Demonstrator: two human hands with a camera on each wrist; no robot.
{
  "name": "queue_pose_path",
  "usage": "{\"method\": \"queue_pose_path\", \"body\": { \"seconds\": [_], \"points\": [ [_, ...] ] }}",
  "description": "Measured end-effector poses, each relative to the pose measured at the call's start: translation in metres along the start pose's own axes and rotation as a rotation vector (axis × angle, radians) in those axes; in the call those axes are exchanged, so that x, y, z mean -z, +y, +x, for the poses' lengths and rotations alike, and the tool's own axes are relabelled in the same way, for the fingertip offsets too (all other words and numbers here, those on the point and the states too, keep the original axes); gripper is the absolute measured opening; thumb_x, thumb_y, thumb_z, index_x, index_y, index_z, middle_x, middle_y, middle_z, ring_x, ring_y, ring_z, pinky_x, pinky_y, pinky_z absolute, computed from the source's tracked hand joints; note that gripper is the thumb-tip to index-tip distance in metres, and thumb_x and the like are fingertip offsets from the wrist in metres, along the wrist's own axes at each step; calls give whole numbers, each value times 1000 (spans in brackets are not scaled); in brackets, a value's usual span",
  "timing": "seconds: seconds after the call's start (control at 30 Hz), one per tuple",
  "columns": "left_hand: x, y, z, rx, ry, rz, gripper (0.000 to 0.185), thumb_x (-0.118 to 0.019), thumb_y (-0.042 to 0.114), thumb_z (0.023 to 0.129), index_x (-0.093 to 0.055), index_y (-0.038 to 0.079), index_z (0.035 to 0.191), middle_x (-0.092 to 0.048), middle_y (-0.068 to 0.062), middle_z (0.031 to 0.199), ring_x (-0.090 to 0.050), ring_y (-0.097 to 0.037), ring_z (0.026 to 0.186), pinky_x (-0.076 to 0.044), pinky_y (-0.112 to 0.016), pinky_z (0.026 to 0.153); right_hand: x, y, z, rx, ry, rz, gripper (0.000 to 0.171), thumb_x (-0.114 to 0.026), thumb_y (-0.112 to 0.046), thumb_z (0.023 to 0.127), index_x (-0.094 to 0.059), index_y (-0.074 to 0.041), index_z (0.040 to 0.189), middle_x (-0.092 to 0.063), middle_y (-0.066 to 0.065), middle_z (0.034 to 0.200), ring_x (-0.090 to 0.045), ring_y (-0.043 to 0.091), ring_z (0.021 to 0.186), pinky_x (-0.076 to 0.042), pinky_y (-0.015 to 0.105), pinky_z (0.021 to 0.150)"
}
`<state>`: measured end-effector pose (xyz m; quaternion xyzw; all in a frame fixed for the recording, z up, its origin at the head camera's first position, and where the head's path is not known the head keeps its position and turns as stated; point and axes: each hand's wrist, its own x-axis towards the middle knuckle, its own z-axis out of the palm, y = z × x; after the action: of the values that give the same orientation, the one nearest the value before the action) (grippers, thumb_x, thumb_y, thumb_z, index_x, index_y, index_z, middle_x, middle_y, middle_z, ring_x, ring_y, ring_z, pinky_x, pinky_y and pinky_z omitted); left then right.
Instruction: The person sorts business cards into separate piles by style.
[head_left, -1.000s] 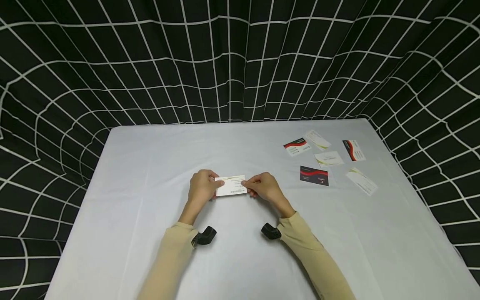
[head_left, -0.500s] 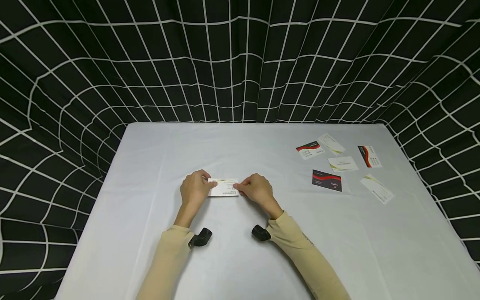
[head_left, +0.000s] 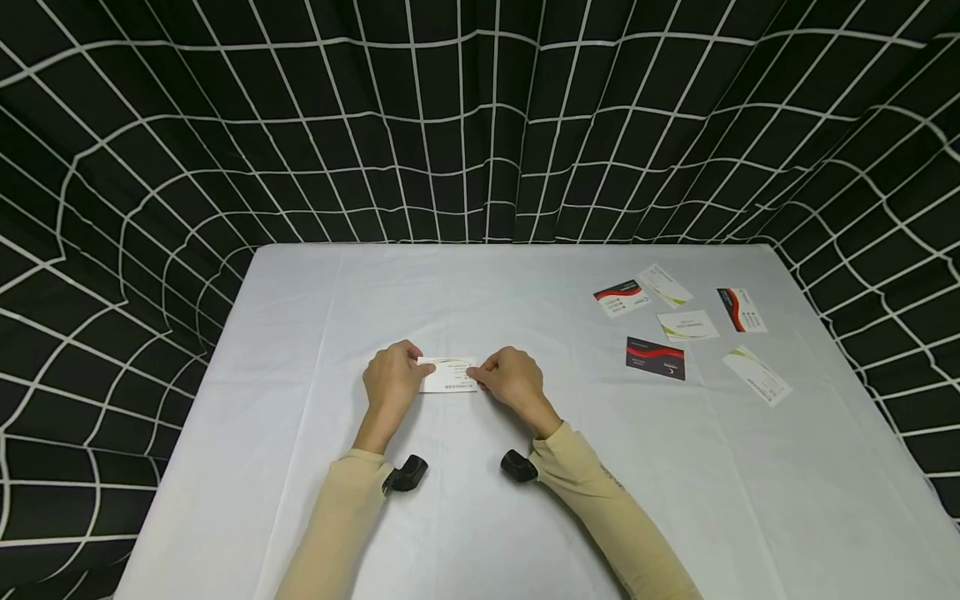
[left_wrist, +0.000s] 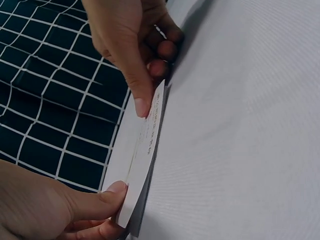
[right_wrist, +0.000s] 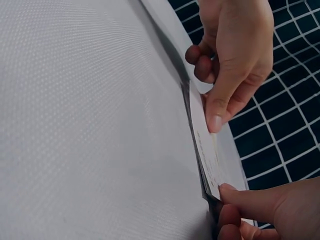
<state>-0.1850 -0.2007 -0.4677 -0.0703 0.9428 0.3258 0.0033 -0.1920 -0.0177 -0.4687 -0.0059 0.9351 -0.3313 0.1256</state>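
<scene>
White business card (head_left: 448, 376) pinched at its short ends by the left hand (head_left: 392, 381) and right hand (head_left: 512, 379), thumbs on top, held just above the middle of the white tabletop (head_left: 480, 517), six more cards (head_left: 655, 358) scattered far right, well apart

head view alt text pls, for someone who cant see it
A person's left hand and right hand pinch the two ends of a white business card with a green swoosh, low over a white cloth-covered table. Six more business cards lie scattered at the table's far right, before a black curtain with a white grid.
</scene>
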Motion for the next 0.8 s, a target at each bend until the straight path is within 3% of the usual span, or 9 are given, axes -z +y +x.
{"method": "queue_pose_path", "body": {
  "seconds": [0.23,0.8],
  "points": [
    [-3,-1,0,-7,16,20,28,-83,19,78,-71,0,95,-68,-10,77,-61,-23,64,-48,-37,61,-2,-2,-1,-10,15,-23,28,-75,-30,87,-74,-5,74,-58,-1,58,-46,9,49,-32,19,42],
    [-7,-2,-2,-16,39,80,30,-80,22,82,-65,-1,95,-70,-16,83,-54,-21,58,-45,-36,58,-9,-1,-1,30,109,-89,31,-76,-32,86,-71,-8,68,-57,-1,55,-46,10,47,-34,23,43]
  ]
}}
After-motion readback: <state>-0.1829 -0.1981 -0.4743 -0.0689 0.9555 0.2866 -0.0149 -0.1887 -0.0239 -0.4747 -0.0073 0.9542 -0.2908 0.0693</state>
